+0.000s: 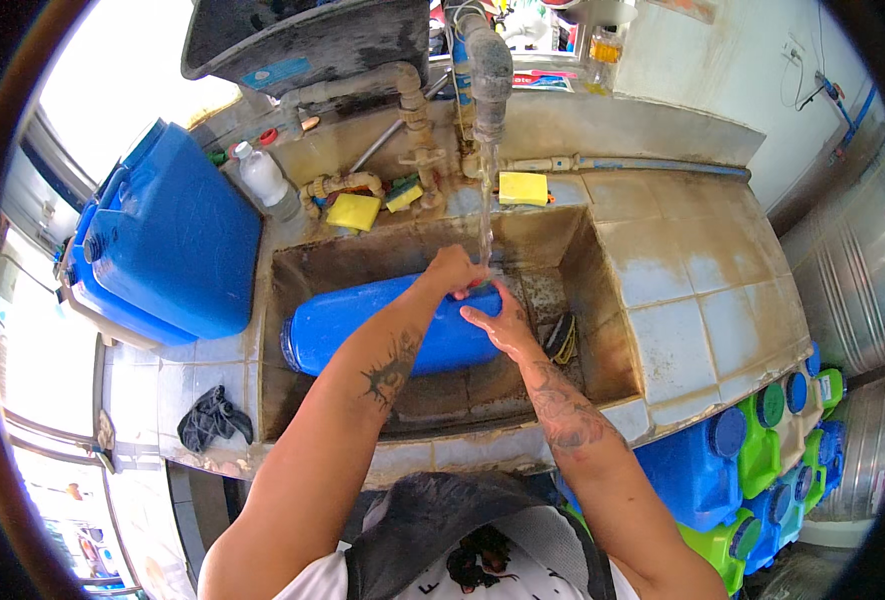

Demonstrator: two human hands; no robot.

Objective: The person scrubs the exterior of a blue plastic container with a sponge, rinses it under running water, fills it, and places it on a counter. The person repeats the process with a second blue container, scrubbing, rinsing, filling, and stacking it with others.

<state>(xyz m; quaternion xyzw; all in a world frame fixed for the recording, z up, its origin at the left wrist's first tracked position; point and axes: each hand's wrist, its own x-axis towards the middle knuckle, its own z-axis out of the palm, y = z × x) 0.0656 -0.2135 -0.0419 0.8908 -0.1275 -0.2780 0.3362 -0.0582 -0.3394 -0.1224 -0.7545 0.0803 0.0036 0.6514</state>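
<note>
A blue plastic water container (pixel 367 319) lies on its side in a tiled sink (pixel 442 405), its round neck end pointing left. My left hand (pixel 457 270) is at the right end of the container, fingers curled on a small red and green thing (pixel 480 284) that is mostly hidden. Across from it, my right hand (pixel 504 321) grips the container's right end with thumb and fingers spread over it. A stream of water (pixel 486 202) falls from a grey pipe spout (pixel 489 112) beside my left hand. A dark brush (pixel 561 337) leans in the sink's right side.
Yellow sponges (pixel 354 212) (pixel 523 188) lie along the sink's back ledge, near a plastic bottle (pixel 264 176). Large blue jugs (pixel 179 232) stand left, above a dark cloth (pixel 215 420). Several blue and green containers (pixel 694 465) crowd the lower right, beside metal tanks (pixel 847 247).
</note>
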